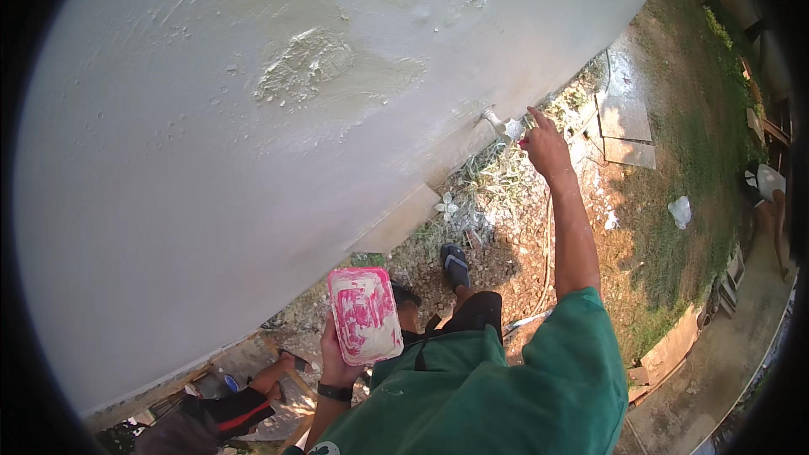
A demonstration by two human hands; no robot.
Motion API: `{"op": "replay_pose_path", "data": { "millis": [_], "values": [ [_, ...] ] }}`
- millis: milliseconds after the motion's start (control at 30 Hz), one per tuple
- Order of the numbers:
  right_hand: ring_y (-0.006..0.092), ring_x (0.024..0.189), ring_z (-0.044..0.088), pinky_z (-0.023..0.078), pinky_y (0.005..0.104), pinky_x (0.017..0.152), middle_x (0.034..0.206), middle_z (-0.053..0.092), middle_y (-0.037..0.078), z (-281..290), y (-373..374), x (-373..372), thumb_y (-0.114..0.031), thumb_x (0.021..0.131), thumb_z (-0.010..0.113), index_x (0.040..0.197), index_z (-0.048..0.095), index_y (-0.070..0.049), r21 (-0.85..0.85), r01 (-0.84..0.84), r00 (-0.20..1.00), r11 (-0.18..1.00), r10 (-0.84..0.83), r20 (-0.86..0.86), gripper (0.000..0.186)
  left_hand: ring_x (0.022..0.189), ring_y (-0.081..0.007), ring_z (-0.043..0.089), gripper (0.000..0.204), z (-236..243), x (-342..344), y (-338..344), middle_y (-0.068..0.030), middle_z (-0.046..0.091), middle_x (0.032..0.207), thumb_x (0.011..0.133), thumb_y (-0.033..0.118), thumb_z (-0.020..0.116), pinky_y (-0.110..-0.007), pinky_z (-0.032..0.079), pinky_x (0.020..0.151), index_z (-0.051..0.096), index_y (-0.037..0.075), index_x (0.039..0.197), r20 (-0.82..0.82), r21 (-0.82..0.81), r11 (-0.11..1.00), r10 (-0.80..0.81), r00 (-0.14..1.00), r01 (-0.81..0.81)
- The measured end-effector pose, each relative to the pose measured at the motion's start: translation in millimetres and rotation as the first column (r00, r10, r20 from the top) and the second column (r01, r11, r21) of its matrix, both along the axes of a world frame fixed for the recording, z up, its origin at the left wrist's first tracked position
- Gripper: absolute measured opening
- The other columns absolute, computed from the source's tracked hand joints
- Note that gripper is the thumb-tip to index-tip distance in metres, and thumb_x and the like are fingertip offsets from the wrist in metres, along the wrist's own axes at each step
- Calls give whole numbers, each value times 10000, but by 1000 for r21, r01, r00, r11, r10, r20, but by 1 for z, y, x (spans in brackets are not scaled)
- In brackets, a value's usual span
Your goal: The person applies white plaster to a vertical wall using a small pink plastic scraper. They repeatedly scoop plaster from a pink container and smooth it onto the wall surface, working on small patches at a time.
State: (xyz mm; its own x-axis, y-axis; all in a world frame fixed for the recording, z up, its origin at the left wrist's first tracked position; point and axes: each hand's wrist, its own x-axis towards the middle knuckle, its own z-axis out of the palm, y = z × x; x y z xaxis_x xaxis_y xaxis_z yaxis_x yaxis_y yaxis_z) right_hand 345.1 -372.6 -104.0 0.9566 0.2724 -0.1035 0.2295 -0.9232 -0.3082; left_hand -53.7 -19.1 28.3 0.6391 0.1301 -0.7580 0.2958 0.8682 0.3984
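My left hand is closed on the side of a pink plastic tray smeared with off-white putty. It holds the tray in front of my body, below the wall. My right arm is stretched out to the lower edge of the white wall. In my right hand is a putty knife with a reddish handle and a putty-coated blade, whose tip is at the wall surface. The index finger points outward along the wall. Higher up, a rough, raised putty patch stands out on the wall.
Rubble and white-splashed weeds line the wall's foot. Boards and a white plastic bag lie on the ground. One person is at lower left, another at far right. A hose runs beside my arm.
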Motion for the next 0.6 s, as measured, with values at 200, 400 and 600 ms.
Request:
{"op": "replay_pose_path", "data": {
  "millis": [200, 400, 600],
  "values": [
    [360, 1247, 627, 575, 432, 982, 1483, 562, 193, -21, 19, 15, -157, 864, 820, 1105, 720, 51, -103, -134, 979, 986, 116, -166, 333, 1253, -299, 651, 572, 18, -4, 2, -136, 657, 1385, 1122, 507, 369, -509, 524, 1079, 537, 65, 1446, 57, 75, 989, 122, 991, -126],
    [301, 962, 749, 594, 387, 812, 1143, 754, 236, -45, 84, -33, -226, 872, 796, 1012, 797, 34, 377, 147, 827, 914, 95, -554, 295, 1245, -314, 657, 583, 44, -10, 9, -165, 637, 1398, 1117, 483, 358, -499, 554, 1059, 507, 53, 1481, 236, 214, 923, 268, 934, -319],
    [332, 1060, 734, 573, 393, 852, 1251, 725, 257, -47, 166, -96, -266, 903, 757, 1016, 808, -8, 625, 200, 646, 755, 378, -663, 286, 1206, -275, 682, 660, 75, -29, 7, -162, 657, 1367, 1109, 570, 350, -455, 575, 1026, 510, 47, 1478, 418, 241, 852, 341, 842, -465]
  ]
}}
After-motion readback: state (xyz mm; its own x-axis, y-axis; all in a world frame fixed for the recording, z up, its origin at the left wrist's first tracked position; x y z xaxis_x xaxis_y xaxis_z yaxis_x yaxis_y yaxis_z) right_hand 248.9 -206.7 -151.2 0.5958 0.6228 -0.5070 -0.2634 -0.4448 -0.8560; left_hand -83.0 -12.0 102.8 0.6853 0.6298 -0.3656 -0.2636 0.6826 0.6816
